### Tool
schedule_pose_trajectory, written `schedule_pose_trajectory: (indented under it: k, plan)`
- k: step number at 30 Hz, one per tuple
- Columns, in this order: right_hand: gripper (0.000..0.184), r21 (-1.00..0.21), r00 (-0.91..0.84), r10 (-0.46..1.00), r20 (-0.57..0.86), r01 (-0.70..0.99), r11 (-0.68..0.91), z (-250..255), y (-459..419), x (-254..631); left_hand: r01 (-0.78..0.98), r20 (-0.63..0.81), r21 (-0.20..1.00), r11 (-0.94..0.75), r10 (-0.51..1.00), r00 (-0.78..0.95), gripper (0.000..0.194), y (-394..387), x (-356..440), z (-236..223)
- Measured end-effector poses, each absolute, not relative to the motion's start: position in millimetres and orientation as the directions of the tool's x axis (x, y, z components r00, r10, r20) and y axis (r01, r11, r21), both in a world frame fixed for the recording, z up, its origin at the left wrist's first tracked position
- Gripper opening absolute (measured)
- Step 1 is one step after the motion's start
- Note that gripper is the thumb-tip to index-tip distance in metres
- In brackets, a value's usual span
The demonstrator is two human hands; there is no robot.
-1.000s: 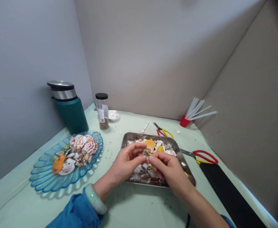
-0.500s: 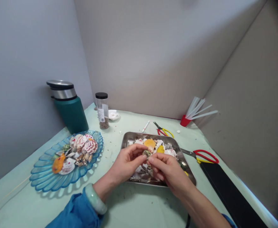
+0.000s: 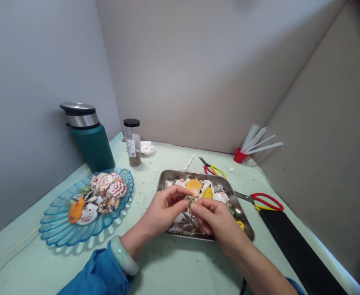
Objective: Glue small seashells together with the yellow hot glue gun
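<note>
Between the fingertips of both hands is a small greenish-brown shell (image 3: 190,199), partly covered by the fingers. My left hand (image 3: 167,207) pinches it from the left, thumb below and forefinger above. From the other side, my right hand (image 3: 213,213) closes thumb and forefinger on its edge. Both hands are over a metal tray (image 3: 250,229) heaped with shells, among them an orange scallop shell (image 3: 193,187) and a yellow piece (image 3: 208,193). A blue scalloped glass plate (image 3: 55,229) to the left carries another pile of shells.
A green bottle (image 3: 93,147) and a clear jar (image 3: 133,147) with a black lid stand at the back left. Behind the tray lie small scissors (image 3: 212,168). Larger red-handled scissors (image 3: 267,200) and a black slab (image 3: 296,250) lie right. A red cup (image 3: 240,156) holds white sticks.
Both hands stay almost in place over the tray, with a slight shift of the fingers around the small shell. Nothing else has visibly moved.
</note>
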State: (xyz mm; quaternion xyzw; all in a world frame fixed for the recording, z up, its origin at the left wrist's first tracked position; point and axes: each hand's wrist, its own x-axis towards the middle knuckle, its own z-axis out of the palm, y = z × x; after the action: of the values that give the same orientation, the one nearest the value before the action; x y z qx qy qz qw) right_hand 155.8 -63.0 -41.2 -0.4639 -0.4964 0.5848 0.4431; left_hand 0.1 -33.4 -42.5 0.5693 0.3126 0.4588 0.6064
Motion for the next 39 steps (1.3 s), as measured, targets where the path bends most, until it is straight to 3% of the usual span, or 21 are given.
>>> schedule_pose_trajectory:
  k: [6, 9, 12, 14, 17, 39]
  plan:
    - [0.035, -0.988, -0.080, 0.997, 0.011, 0.155, 0.023, -48, -65, 156, -0.227, 0.114, 0.973, -0.038, 0.936, 0.334, 0.025, -33, 1, -40]
    - [0.028, -0.914, 0.007, 0.965, 0.263, 0.322, 0.247, -52, -68, 158, -0.212, 0.095, 0.977, -0.031, 0.950, 0.296, 0.026, -32, 1, -40]
    - [0.009, -0.748, -0.020, 0.844, 0.536, 0.453, 0.485, -51, -70, 159, -0.191, 0.078, 0.981, -0.017, 0.945, 0.317, 0.026, -32, 1, -40]
    - [0.024, -0.645, -0.115, 0.782, 0.612, 0.499, 0.579, -49, -70, 160, -0.199, 0.086, 0.980, -0.015, 0.931, 0.354, 0.025, -31, 1, -41]
    - [0.034, -0.598, -0.199, 0.768, 0.608, 0.521, 0.609, -48, -68, 160, -0.222, 0.090, 0.975, -0.001, 0.916, 0.390, 0.027, -31, 1, -43]
    - [0.026, -0.673, -0.221, 0.818, 0.531, 0.477, 0.566, -49, -67, 162, -0.154, 0.079, 0.988, -0.007, 0.881, 0.466, 0.030, -35, 0, -40]
